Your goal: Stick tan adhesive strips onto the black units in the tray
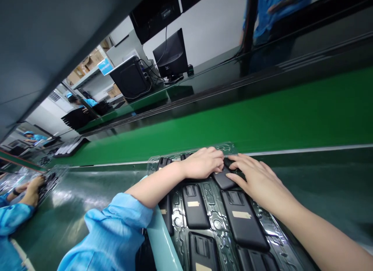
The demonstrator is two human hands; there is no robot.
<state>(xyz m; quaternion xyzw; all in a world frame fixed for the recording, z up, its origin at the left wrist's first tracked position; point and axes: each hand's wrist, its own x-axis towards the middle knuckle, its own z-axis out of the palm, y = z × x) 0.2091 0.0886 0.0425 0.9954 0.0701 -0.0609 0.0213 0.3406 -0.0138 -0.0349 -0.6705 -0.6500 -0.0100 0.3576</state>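
A clear plastic tray (214, 220) lies on the dark green bench in front of me, holding several black phone back covers (194, 207) in moulded slots. My left hand (204, 162) is curled with its fingers closed on one black cover (223, 179) that sits tilted at the tray's far end. My right hand (255, 177) rests flat beside it, fingers stretched out and touching the same cover and the tray's far right corner. A light blue sleeve covers my left upper arm.
A green conveyor belt (262, 123) runs across just beyond the tray. Past it are a dark bench with monitors (171, 55) and a standing person in blue (271, 14). At the left, a co-worker's hands (32, 187) work over another tray.
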